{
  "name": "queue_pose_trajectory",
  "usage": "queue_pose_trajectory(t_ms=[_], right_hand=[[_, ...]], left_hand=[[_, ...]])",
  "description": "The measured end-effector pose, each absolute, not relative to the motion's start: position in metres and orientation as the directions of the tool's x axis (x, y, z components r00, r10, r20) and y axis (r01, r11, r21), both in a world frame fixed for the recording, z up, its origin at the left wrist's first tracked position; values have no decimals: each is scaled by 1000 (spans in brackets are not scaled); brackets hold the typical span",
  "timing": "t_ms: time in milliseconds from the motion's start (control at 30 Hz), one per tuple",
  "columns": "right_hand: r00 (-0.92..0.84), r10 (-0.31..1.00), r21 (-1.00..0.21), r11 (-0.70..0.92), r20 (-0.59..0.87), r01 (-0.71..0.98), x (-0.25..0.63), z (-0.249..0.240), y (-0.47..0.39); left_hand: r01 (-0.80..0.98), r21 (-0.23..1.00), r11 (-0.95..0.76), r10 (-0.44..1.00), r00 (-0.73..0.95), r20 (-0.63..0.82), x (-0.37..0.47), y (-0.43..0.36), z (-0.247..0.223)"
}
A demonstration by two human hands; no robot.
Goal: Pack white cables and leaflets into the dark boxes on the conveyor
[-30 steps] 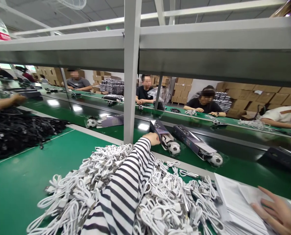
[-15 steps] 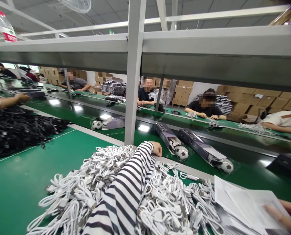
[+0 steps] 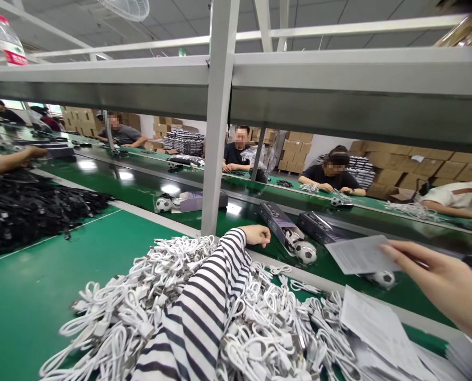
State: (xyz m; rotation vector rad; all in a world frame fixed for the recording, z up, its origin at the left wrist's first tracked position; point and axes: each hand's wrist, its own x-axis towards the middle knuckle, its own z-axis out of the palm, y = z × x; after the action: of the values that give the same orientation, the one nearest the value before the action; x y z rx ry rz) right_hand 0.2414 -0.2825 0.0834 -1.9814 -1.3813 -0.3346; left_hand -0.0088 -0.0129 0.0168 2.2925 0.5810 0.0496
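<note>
My left hand (image 3: 257, 235), in a black-and-white striped sleeve, reaches over a pile of bundled white USB cables (image 3: 268, 328) to the belt edge. Its fingers are curled, and nothing shows in them. Just beyond is an open dark box (image 3: 278, 219) with a bagged soccer-ball item (image 3: 305, 252) at its near end. My right hand (image 3: 430, 270) pinches a white printed leaflet (image 3: 361, 255) between thumb and fingers. The leaflet partly covers a second box (image 3: 317, 226) and its ball (image 3: 382, 279). Below my right hand lies a stack of leaflets (image 3: 382, 330).
A grey post (image 3: 220, 132) rises in front of me to an overhead shelf (image 3: 339, 74). The dark conveyor belt (image 3: 141, 180) runs across. Black cables (image 3: 33, 211) lie at left, beside another person's arm (image 3: 17, 159). Several people sit across the belt.
My right hand has lifted a leaflet from the stack and moved it up and left over the belt. My left hand's curled fingers extend a little farther. The boxes have shifted right along the belt.
</note>
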Motion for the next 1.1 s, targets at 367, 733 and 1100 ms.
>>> queue_pose_trajectory(t_ms=[367,733,1100], right_hand=[[37,867,-59,-9,496,998,231,65,-167],[121,933,-71,-103,338,992,253,-8,-171],[294,908,32,-318,300,948,246,-27,-165]], left_hand=[[369,670,-644,592,795,131,-10,-13,22],[105,775,-623,622,667,409,-2,-12,25],[-561,674,-480,658,279,700,-28,-70,157]])
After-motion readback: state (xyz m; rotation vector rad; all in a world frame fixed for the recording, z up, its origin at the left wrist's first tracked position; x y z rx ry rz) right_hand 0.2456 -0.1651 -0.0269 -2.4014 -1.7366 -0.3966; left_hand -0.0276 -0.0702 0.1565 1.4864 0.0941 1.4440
